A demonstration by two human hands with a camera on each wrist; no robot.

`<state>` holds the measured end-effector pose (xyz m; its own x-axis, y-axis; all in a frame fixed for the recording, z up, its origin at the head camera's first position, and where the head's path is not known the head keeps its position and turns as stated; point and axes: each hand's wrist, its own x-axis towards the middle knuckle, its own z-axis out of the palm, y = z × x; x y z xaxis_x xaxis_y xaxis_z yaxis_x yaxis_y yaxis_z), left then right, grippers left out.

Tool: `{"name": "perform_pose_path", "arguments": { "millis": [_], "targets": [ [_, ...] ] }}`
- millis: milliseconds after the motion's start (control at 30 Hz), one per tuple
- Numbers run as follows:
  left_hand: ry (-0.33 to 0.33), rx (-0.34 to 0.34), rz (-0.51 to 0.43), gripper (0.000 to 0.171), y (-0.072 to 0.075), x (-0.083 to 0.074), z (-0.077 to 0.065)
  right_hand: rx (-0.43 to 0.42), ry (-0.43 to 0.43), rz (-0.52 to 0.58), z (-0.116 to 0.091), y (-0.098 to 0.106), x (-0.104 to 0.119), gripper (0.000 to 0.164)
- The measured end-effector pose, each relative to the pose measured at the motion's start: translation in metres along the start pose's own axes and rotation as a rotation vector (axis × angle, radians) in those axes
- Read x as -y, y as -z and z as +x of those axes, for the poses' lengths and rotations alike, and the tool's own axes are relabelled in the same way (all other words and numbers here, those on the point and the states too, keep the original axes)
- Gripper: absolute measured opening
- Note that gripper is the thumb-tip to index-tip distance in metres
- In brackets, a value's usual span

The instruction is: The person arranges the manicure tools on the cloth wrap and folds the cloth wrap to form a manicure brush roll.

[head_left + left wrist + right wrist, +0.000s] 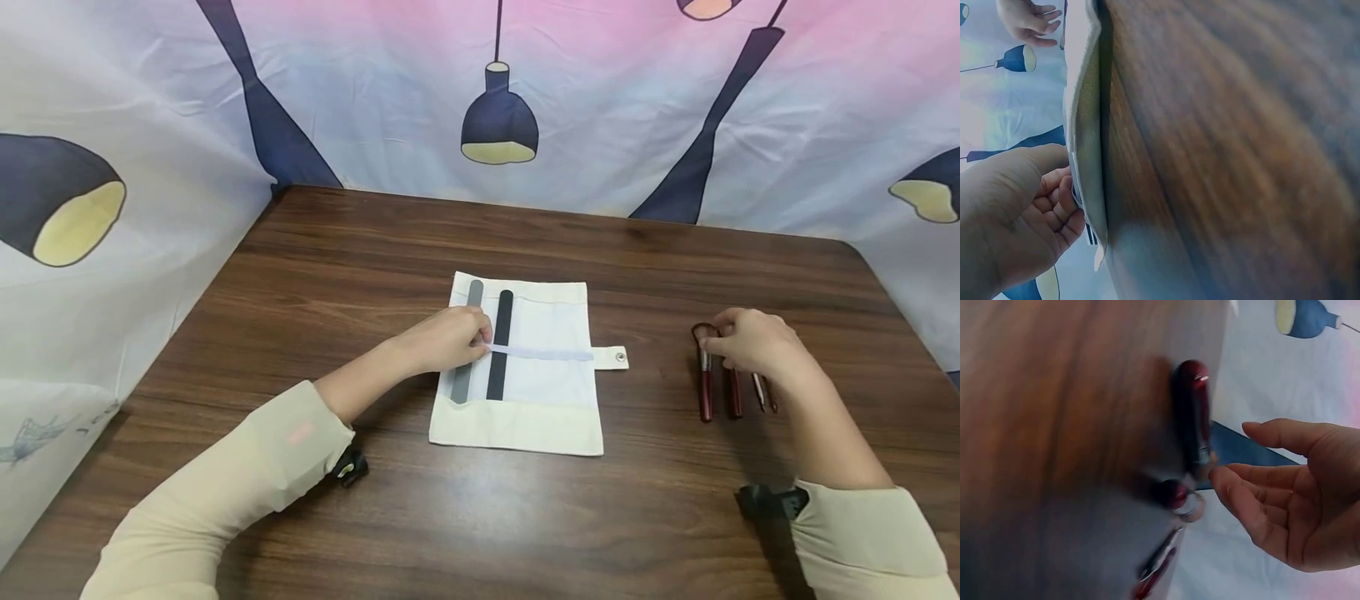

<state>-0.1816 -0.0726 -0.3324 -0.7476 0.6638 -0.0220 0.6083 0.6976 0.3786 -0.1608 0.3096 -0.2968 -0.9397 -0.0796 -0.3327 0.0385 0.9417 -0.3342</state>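
Note:
A white cloth tool roll [558, 383] lies unfolded in the middle of the table. Grey [461, 383] and black [496, 379] round-ended flat strips lie in it, side by side under a pale band [543, 354]. My left hand [450, 337] pinches that band near its left end; in the left wrist view the fingers [1063, 206] curl at the roll's edge. To the right, my right hand [757, 342] hovers over several tools, thumb and fingers apart. Nearest it is a loop-ended tool with a dark red handle [706, 396], its loop beside the fingertips.
Another dark red handle [735, 396] and slim pointed tools [760, 393] lie beside the loop tool, partly under the right hand. A snap tab [611, 358] sticks out from the roll's right side. Lamp-printed cloth [405, 108] hangs behind the brown table [360, 250].

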Motion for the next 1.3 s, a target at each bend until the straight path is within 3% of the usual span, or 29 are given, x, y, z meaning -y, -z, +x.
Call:
{"name": "perform_pose_path", "arguments": {
  "millis": [300,567,967,1067,1300],
  "targets": [
    [-0.008,-0.062,0.056,0.021,-0.002,-0.009,0.009,0.073,-0.035,0.115,0.012,-0.008,-0.005,0.072],
    [-0.047,0.010,0.087,0.022,-0.007,-0.021,0.021,0.108,-0.046,0.217,0.020,-0.013,-0.006,0.072],
    [-0.035,0.048,0.062,0.016,-0.013,-0.025,0.026,0.144,-0.023,0.243,0.022,-0.012,-0.002,0.072],
    [-0.022,0.046,0.051,0.014,-0.014,-0.025,0.026,0.101,0.005,0.262,0.024,-0.012,0.005,0.071],
    [-0.024,0.027,0.035,0.011,-0.014,-0.026,0.026,-0.105,0.041,0.400,0.027,-0.012,0.029,0.068]
  ]
}}
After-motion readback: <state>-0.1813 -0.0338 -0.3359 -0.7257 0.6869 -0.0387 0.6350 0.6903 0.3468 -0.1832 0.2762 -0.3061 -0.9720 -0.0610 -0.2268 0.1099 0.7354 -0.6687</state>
